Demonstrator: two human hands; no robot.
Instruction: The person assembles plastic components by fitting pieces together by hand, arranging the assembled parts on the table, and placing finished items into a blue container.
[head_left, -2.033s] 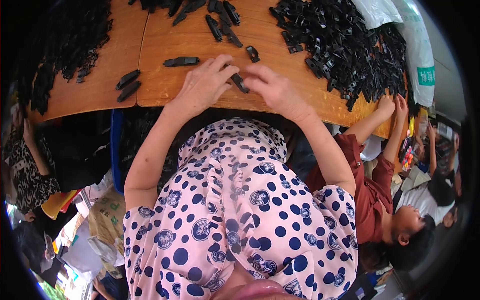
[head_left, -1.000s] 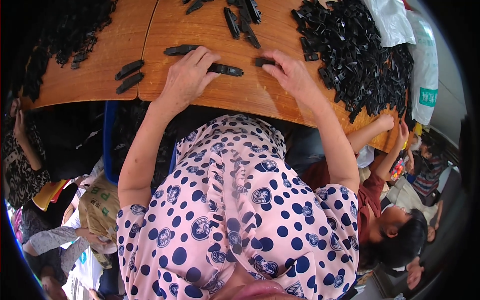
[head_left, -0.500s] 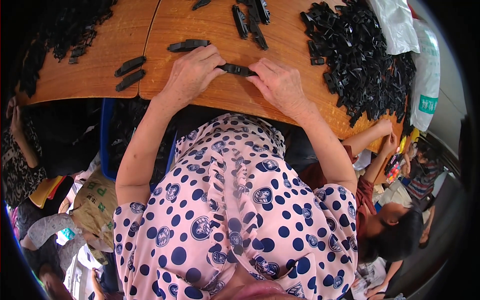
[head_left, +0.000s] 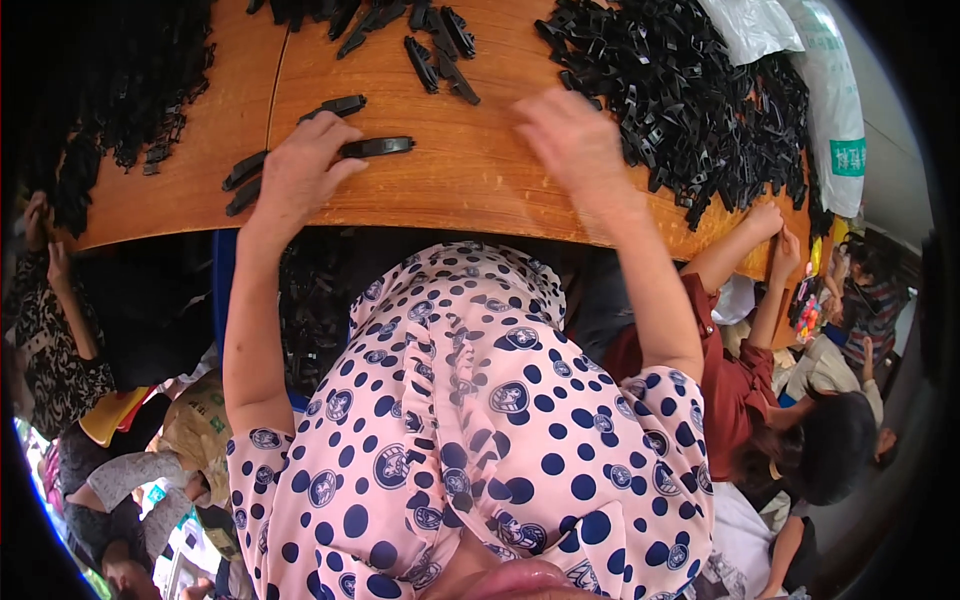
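Note:
My left hand [head_left: 303, 170] is over the table near its front edge. Its thumb and forefinger close on one end of a long, slim black plastic piece [head_left: 380, 147]. My right hand [head_left: 572, 140] is smeared by motion above the table, left of a big heap of small black plastic parts [head_left: 690, 110]. Its fingers look stretched out, and I see nothing in them. Another long black piece [head_left: 335, 107] lies just beyond my left hand. Two more black pieces [head_left: 243, 170] lie to its left, partly covered by the hand.
More black pieces [head_left: 440, 55] lie farther back on the wooden table [head_left: 480, 190]. A dark heap [head_left: 130, 90] covers the far left. White plastic bags [head_left: 835, 110] stand behind the right heap. A person in a red top [head_left: 740, 385] sits at my right, hands at the table edge.
My right hand has let go of the black piece and moved right, toward the heap. My left hand has carried that piece leftward. The view has shifted slightly.

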